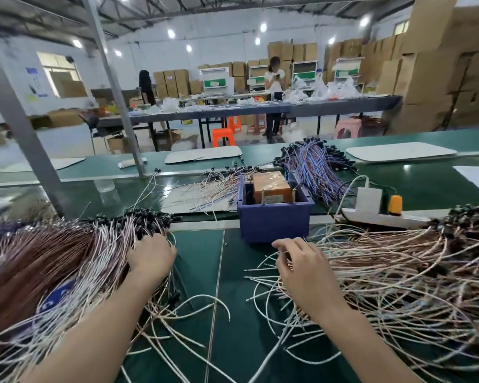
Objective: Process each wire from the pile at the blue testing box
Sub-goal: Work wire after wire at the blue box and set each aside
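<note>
The blue testing box stands on the green table just beyond my hands, with an orange block inside it. A big bundle of brown and white wires lies to the left. My left hand rests on its right edge near the black wire ends, fingers curled into the strands. A loose tangle of white wires covers the right side. My right hand sits at its left edge and pinches a thin wire end between thumb and fingers.
Behind the box lie a blue-and-purple wire bundle and thin pale wires. A white power strip with an orange plug sits at right. A metal post rises at left. A person stands at a far table.
</note>
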Motion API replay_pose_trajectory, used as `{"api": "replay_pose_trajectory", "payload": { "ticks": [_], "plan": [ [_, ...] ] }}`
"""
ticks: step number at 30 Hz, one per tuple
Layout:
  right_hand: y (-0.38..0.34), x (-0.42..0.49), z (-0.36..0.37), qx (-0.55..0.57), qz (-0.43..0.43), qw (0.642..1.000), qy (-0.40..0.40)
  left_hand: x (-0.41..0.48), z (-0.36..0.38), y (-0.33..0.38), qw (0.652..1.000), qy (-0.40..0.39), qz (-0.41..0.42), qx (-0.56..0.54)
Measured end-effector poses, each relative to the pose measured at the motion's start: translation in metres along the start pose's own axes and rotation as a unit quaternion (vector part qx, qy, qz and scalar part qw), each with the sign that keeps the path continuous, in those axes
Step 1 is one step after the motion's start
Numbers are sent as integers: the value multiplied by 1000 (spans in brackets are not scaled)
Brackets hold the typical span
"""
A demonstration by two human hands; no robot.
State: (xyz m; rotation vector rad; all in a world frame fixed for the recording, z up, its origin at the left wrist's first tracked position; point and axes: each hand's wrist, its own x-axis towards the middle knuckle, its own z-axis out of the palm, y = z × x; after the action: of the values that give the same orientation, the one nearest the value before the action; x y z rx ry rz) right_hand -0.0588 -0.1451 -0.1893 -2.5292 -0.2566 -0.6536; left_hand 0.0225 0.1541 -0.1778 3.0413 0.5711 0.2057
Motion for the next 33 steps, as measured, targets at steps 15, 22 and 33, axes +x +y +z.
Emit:
{"api": "replay_pose_trajectory", "payload": {
  "ticks": [15, 22, 33],
  "plan": [
    [3, -8, -9, 44, -4, 999, 20, 7, 2, 5, 999, -21, -42, 19],
    [-2, -5, -14, 95, 13, 994, 43, -1, 3, 6, 999, 24, -19, 40],
    [-9, -2, -17, 108, 7, 993, 40, 7, -1, 10, 990, -21, -23, 137]
  ]
}}
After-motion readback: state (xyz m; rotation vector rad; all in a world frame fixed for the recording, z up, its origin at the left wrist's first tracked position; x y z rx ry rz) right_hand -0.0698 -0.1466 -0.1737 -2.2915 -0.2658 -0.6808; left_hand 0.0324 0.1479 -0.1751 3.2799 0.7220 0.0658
